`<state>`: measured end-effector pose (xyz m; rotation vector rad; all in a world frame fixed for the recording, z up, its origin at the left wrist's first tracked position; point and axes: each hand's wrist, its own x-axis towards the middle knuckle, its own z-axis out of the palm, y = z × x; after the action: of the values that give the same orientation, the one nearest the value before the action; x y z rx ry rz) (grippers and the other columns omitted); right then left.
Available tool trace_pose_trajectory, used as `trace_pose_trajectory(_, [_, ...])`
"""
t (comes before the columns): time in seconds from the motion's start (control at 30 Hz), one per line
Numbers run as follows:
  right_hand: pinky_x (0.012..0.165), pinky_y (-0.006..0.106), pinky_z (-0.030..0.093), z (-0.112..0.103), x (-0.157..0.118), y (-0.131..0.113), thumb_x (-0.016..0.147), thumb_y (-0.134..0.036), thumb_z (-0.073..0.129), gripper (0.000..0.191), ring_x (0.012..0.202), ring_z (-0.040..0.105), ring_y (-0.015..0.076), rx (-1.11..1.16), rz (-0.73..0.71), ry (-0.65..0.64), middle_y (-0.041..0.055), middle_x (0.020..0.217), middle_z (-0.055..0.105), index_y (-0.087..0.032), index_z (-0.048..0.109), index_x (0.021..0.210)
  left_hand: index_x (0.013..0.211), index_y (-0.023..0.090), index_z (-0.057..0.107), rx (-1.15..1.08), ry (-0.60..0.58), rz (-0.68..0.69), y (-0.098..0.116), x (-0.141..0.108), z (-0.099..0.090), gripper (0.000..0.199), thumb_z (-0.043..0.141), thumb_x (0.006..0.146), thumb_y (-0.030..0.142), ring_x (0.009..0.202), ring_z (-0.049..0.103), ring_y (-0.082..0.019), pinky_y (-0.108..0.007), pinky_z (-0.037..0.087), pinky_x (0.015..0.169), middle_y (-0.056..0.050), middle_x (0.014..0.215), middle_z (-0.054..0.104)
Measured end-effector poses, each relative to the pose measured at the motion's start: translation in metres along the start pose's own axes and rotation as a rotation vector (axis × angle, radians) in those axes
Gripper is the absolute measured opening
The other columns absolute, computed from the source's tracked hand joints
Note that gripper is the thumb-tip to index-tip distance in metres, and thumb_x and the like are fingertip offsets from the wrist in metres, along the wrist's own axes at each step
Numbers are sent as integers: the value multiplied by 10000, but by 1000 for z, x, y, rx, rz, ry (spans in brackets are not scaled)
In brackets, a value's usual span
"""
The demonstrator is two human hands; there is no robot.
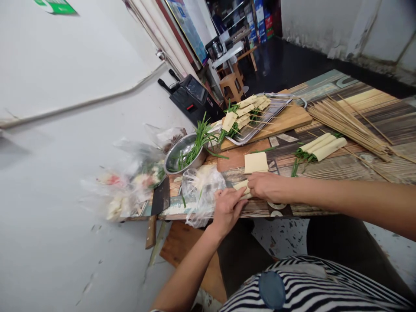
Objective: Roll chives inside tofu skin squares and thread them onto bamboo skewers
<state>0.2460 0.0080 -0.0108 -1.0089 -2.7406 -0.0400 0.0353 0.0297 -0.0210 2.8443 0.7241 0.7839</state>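
Note:
Close to the table's near edge, my left hand point(227, 207) and my right hand point(264, 186) are both closed on a pale yellow tofu-skin roll point(240, 185). My left fingers press along its near side, while my right fingers pinch its right end and partly hide it. Just beyond my right hand lies a small stack of square tofu-skin sheets point(255, 163). Further right, several finished rolls point(328, 147) with green chives sticking out lie side by side. A crumpled clear plastic bag point(203, 186) sits left of my left hand.
A metal bowl point(190, 164) holds chives point(198, 141). Behind it, a metal tray point(248, 135) of skewered rolls rests on a wooden board point(292, 119). Bamboo skewers point(351, 125) lie at right. A cleaver point(160, 197) has its handle over the edge, near filled plastic bags point(130, 182).

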Motion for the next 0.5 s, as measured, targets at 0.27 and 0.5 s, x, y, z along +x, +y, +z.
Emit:
trace_pose_trajectory(0.27, [636, 296, 303, -6, 8, 1, 795, -83, 509, 220, 622, 447, 141, 41, 48, -82, 66, 662, 622, -133, 617, 610, 996, 191, 655, -23, 69, 99, -4, -6, 3, 135, 573, 888, 187, 809, 610, -146, -297, 427, 727, -50, 910, 694])
trace_pose_trajectory(0.5, [618, 315, 276, -19, 12, 1, 842, -151, 465, 268, 624, 469, 159, 36, 43, -190, 103, 693, 642, -119, 646, 646, 1015, 176, 634, 114, 54, 82, 4, -7, 3, 148, 535, 906, 166, 753, 583, -126, -290, 391, 720, -45, 850, 657])
